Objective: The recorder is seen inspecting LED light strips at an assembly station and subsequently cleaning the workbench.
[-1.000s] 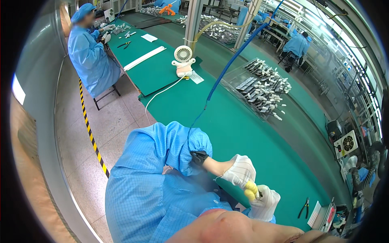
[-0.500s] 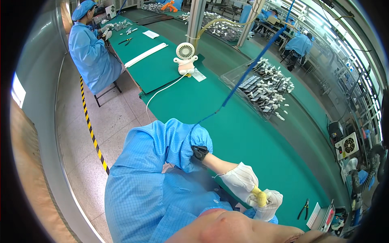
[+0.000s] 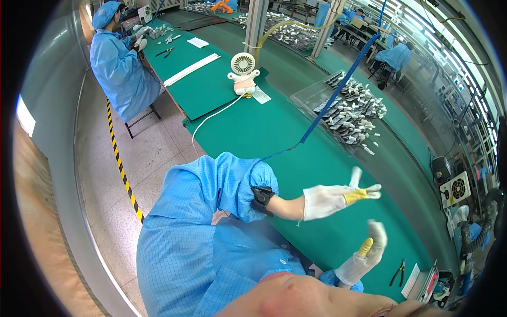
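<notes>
My left hand reaches out over the green table mat in a white glove with a yellow finger covering. Its fingers are stretched and apart, with nothing in them. A black wrist strap sits at the edge of my blue sleeve, joined to a coiled blue cord. Lower down, my right hand wears a similar white glove with yellow on one digit. Its fingers are raised, slightly blurred and hold nothing. The two hands are apart, and neither touches anything. Closest to the right hand lie black-handled pliers.
A clear tray heaped with small white-and-dark parts stands beyond my hands. A small white fan with a cable is at the far left. Papers and a box lie near right. A co-worker sits further along the table.
My hands were together, closed at the yellow coverings; now they have separated and opened. The left moved up and outward over the mat, the right slightly to the right.
</notes>
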The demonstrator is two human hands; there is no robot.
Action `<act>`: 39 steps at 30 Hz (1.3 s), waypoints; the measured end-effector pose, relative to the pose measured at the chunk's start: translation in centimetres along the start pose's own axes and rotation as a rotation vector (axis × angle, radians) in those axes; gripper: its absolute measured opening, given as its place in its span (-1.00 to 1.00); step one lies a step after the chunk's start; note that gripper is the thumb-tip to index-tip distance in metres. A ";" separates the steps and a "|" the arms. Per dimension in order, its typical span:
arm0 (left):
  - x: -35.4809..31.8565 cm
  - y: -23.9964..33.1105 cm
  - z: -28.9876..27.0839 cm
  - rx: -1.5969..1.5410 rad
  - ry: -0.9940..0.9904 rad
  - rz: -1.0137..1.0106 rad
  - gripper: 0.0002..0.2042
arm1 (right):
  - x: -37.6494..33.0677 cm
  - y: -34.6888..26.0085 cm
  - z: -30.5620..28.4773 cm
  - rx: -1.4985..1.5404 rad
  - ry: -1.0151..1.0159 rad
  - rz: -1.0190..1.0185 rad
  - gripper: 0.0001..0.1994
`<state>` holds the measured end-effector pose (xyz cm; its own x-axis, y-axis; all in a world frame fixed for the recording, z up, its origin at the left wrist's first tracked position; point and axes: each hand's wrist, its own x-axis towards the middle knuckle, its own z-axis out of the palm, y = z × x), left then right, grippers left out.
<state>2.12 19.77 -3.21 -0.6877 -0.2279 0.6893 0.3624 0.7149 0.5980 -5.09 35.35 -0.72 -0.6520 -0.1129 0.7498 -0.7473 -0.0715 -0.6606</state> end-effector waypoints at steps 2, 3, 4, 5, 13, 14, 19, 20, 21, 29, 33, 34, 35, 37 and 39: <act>0.9 2.7 0.6 -0.725 -0.082 -0.326 -0.66 | -0.3 0.4 -2.1 0.176 -0.621 0.320 -0.77; -0.4 2.6 0.7 -0.212 -0.222 0.026 -0.66 | -0.6 0.9 -2.3 0.010 -0.754 0.309 -0.85; -0.7 2.7 1.1 -0.212 -0.224 0.023 -0.66 | -0.7 1.2 -2.7 -0.159 -0.852 0.085 -0.90; -0.8 2.7 1.6 -0.284 -0.315 0.066 -0.67 | -1.5 0.9 -2.0 0.019 -0.747 0.163 -0.88; -1.9 -0.2 2.1 -0.280 -0.156 0.316 -0.72 | -6.3 5.1 -2.6 -0.312 -0.652 -0.129 -0.79; -1.5 -0.1 1.6 -0.302 -0.183 0.285 -0.75 | -5.8 4.5 -2.2 -0.312 -0.653 -0.124 -0.79; -0.3 -1.5 0.5 -0.239 -0.149 0.125 -0.85 | -3.4 2.8 0.7 -0.158 -0.958 -0.064 -0.66; -0.1 -1.6 0.3 -0.240 -0.152 0.120 -0.85 | -2.3 1.7 1.3 -0.436 -1.107 -0.465 -0.58; -0.2 -1.6 0.1 -0.242 -0.159 0.113 -0.84 | -1.9 1.4 1.1 -0.426 -1.247 -0.371 -0.60; 2.0 -4.3 -1.0 -0.148 0.003 0.026 -0.88 | -3.5 2.2 -1.7 0.679 -0.997 0.825 -0.39; 5.4 -0.7 1.2 0.011 -0.381 0.155 -0.79 | -3.7 2.7 -2.1 1.067 -0.797 0.833 -0.41; 6.2 0.4 3.1 0.373 -0.385 0.424 -0.74 | -3.6 3.4 -2.0 1.160 -0.692 0.788 -0.43; 5.0 2.2 3.2 0.293 -0.407 0.129 -0.68 | -3.7 3.7 -2.3 1.039 -0.526 0.852 -0.47; 3.0 0.7 4.8 0.251 -0.314 0.093 -0.64 | -3.1 4.4 -2.4 0.982 -0.430 0.918 -0.50; 0.3 -1.1 4.0 0.295 -0.468 0.384 -0.65 | -2.6 5.0 -2.6 0.879 -0.284 0.910 -0.56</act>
<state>-1.02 21.55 -5.28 -0.7684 0.3421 0.5409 0.4949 0.8535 0.1633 -7.41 37.86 -5.87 -0.7471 -0.6621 0.0585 0.3522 -0.4690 -0.8100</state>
